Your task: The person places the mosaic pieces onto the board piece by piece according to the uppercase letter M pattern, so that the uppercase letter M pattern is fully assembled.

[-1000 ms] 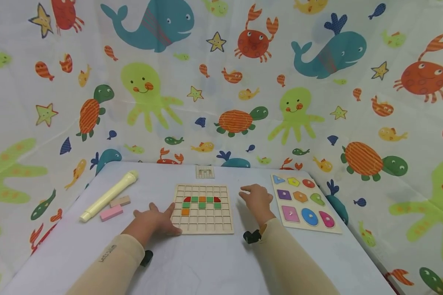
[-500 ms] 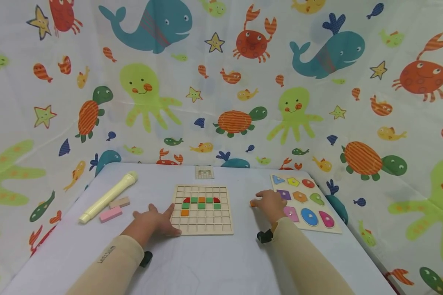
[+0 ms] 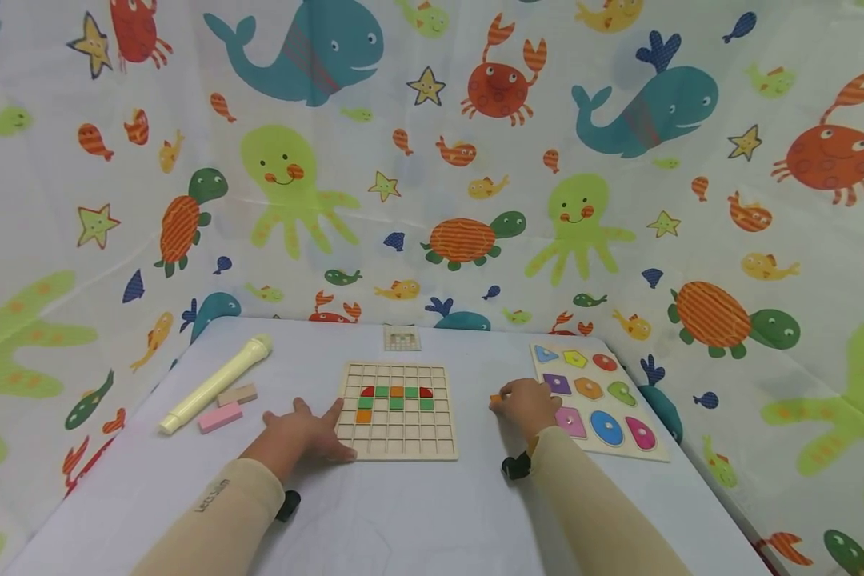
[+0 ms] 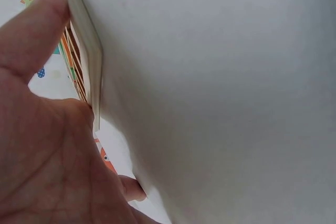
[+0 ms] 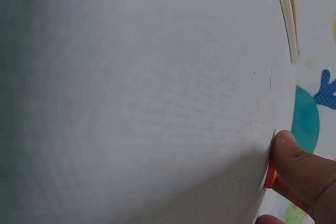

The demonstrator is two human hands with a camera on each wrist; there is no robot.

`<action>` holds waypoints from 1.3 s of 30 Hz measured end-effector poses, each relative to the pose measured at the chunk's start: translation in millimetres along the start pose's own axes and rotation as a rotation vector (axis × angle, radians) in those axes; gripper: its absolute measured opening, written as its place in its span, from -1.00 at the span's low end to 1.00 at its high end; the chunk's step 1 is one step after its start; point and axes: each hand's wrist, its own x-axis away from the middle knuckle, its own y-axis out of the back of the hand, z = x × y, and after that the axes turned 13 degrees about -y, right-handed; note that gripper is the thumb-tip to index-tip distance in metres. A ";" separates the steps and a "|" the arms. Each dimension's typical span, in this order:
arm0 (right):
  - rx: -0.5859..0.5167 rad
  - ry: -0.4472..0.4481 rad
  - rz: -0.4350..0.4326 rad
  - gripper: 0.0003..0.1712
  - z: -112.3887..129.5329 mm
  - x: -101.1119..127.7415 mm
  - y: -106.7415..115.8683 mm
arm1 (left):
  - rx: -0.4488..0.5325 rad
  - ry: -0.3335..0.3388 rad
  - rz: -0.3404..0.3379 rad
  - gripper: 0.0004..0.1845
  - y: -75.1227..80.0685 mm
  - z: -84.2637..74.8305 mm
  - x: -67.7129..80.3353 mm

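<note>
A wooden grid board (image 3: pixel 403 444) lies mid-table, with red, green and orange tiles (image 3: pixel 397 404) in some of its squares. My left hand (image 3: pixel 304 432) rests at its left edge, fingers spread. In the left wrist view, the thumb (image 4: pixel 42 24) and palm side lie along the edge of the board (image 4: pixel 86 51). My right hand (image 3: pixel 527 408) is right of the board, low over the table, fingers curled. Thumb and fingers pinch a small orange tile (image 3: pixel 494 398). In the right wrist view, the thumb (image 5: pixel 299 166) covers much of this orange tile (image 5: pixel 270 174).
A shape puzzle board (image 3: pixel 612 444) with coloured pieces lies just right of my right hand. At the back is a small patterned card (image 3: pixel 402 339). On the left lie a pale yellow tube (image 3: pixel 216 384), a tan block (image 3: pixel 238 394) and a pink block (image 3: pixel 220 418).
My right hand has moved right, away from the grid board towards the shape puzzle, and now holds an orange tile. My left hand has stayed at the grid board's edge.
</note>
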 end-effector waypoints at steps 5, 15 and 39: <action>0.013 0.002 0.002 -0.61 -1.2 -5.0 -1.4 | 0.005 0.002 -0.004 0.21 -0.5 0.2 -1.5; 0.048 0.033 -0.008 -0.59 2.5 -9.0 -9.6 | 0.029 0.012 0.006 0.20 -2.1 -0.2 -0.3; -0.059 0.215 -0.097 -0.67 40.1 51.5 -35.3 | 0.034 0.013 0.004 0.20 1.5 -3.2 -0.6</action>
